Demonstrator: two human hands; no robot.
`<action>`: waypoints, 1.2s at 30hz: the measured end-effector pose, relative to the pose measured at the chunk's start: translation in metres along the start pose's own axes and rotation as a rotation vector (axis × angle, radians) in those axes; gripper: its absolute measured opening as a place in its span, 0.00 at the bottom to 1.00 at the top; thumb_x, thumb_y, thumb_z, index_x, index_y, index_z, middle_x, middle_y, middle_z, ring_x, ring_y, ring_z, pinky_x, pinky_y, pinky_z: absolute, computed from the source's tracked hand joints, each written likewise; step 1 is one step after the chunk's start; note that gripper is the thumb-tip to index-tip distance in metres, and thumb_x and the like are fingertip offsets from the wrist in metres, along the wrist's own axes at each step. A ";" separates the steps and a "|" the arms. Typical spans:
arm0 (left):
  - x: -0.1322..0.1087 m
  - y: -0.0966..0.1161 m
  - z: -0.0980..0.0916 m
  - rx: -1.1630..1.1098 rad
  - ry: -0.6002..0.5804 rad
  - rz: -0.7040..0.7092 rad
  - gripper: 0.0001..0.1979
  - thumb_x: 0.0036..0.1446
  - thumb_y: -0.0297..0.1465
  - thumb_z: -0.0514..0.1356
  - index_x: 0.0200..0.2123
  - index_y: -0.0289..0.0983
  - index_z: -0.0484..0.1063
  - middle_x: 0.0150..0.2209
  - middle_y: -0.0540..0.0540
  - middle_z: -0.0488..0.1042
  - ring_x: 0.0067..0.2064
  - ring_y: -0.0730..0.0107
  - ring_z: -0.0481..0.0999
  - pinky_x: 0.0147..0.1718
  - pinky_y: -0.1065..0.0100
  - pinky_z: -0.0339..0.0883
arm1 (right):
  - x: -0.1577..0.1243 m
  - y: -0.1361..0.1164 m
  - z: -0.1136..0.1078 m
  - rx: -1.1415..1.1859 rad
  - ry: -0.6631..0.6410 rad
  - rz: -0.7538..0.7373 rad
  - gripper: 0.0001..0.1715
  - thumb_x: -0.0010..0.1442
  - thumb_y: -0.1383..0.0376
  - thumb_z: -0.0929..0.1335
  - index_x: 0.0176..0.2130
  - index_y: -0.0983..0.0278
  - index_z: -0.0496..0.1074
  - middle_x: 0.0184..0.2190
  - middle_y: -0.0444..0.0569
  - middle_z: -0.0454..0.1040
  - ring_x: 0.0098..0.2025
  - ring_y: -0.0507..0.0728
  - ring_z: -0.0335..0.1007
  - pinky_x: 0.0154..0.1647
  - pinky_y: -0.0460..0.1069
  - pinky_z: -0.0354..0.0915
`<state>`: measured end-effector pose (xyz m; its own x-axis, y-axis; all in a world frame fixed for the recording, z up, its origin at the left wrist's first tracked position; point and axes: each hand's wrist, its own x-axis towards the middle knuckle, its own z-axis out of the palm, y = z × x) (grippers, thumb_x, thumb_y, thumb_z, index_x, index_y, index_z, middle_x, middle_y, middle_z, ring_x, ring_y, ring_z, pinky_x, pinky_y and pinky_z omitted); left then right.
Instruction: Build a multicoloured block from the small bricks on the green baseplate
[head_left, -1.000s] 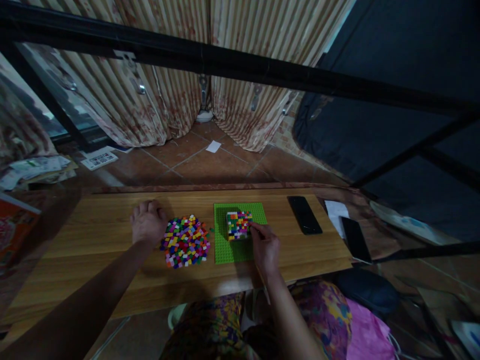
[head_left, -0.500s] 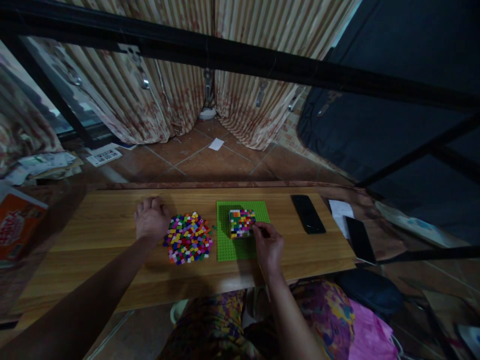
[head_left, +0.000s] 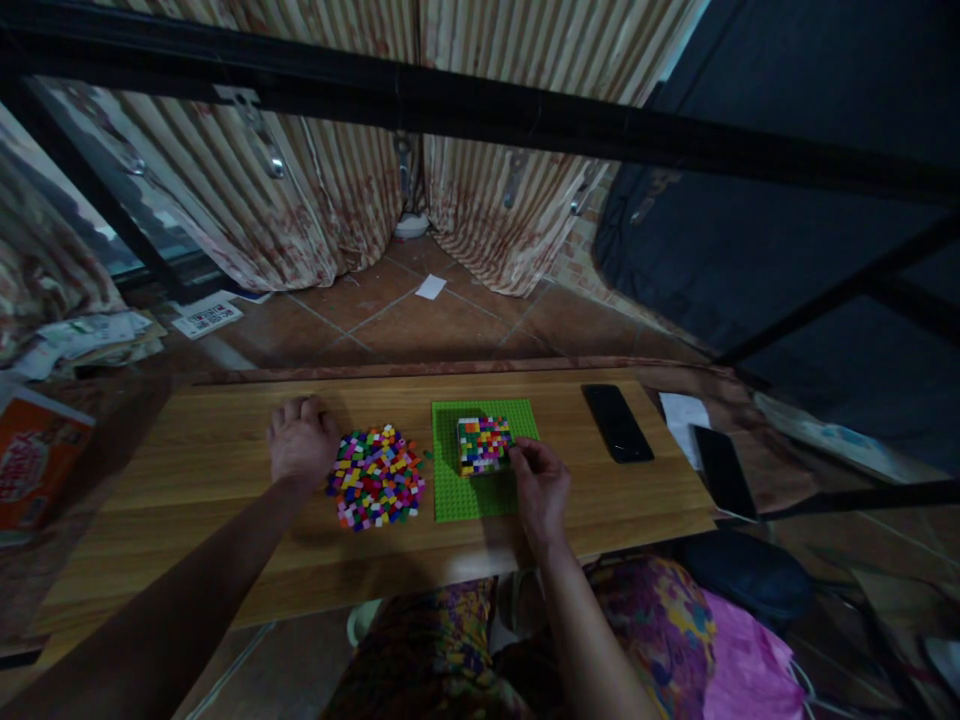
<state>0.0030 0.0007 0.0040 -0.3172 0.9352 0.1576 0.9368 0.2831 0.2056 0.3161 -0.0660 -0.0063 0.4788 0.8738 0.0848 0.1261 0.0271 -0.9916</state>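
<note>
A multicoloured block of small building bricks (head_left: 484, 444) stands on a green baseplate (head_left: 480, 503). At the block's right edge is my right hand (head_left: 541, 485), thumb and forefinger pinched together. Whatever they grip is too small to make out. My left hand (head_left: 301, 442) lies palm down on the wooden table, fingers spread a little and nothing visible in it. It rests against the upper left side of a heap of loose coloured bricks (head_left: 379, 480). One small green brick sits between the heap and the baseplate.
A black phone (head_left: 619, 423) lies on the wooden table (head_left: 187, 480), right of the baseplate. Beyond the table's right end are another dark phone (head_left: 724, 472) and white paper (head_left: 684, 415). An orange box (head_left: 37, 455) stands off the left end.
My right hand's fingers have shifted slightly at the block's right edge, showing more of its top. The left hand stays beside the heap. The camera view has moved a little.
</note>
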 end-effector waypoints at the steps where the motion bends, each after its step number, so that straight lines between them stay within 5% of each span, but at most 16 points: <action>1: 0.000 0.000 0.000 0.003 0.000 -0.004 0.20 0.61 0.33 0.48 0.53 0.33 0.69 0.56 0.34 0.69 0.57 0.45 0.65 0.54 0.50 0.59 | 0.001 0.000 0.000 0.017 0.004 0.015 0.15 0.54 0.58 0.71 0.37 0.66 0.76 0.31 0.49 0.79 0.33 0.55 0.73 0.36 0.50 0.68; 20: 0.000 -0.002 0.004 -0.003 0.014 0.020 0.21 0.61 0.32 0.48 0.53 0.32 0.69 0.55 0.33 0.69 0.56 0.44 0.66 0.53 0.49 0.60 | 0.011 -0.020 0.003 -0.129 -0.006 0.061 0.16 0.48 0.62 0.70 0.38 0.66 0.73 0.22 0.42 0.75 0.25 0.53 0.69 0.29 0.47 0.64; 26: 0.000 -0.002 0.006 -0.003 0.019 0.002 0.22 0.61 0.33 0.48 0.55 0.31 0.68 0.55 0.33 0.69 0.57 0.43 0.65 0.54 0.49 0.60 | 0.008 -0.016 0.001 -0.072 -0.013 0.076 0.18 0.49 0.59 0.71 0.39 0.67 0.73 0.26 0.46 0.76 0.27 0.54 0.71 0.30 0.48 0.65; 31: -0.001 -0.002 0.004 0.000 0.018 0.011 0.22 0.61 0.33 0.48 0.54 0.33 0.69 0.56 0.34 0.69 0.56 0.45 0.66 0.54 0.51 0.60 | -0.016 -0.018 -0.003 -0.145 0.116 -0.045 0.16 0.56 0.57 0.68 0.40 0.66 0.74 0.33 0.50 0.77 0.33 0.55 0.72 0.37 0.50 0.67; 33: -0.001 -0.002 0.004 -0.001 0.010 0.001 0.22 0.61 0.33 0.48 0.54 0.33 0.69 0.56 0.34 0.69 0.56 0.45 0.66 0.54 0.51 0.60 | -0.034 -0.023 -0.001 -0.225 0.046 -0.127 0.13 0.59 0.58 0.67 0.39 0.64 0.75 0.34 0.51 0.77 0.35 0.56 0.73 0.38 0.50 0.68; 36: -0.001 -0.002 0.006 -0.010 0.014 -0.003 0.23 0.61 0.33 0.48 0.55 0.32 0.68 0.56 0.34 0.69 0.56 0.45 0.65 0.55 0.51 0.58 | -0.063 -0.030 0.010 -0.280 -0.240 -0.252 0.10 0.62 0.62 0.65 0.38 0.62 0.76 0.34 0.50 0.77 0.36 0.56 0.73 0.37 0.50 0.68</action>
<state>0.0020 0.0002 -0.0022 -0.3220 0.9312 0.1706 0.9344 0.2836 0.2158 0.2733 -0.1174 0.0169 0.1915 0.9457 0.2627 0.4595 0.1501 -0.8754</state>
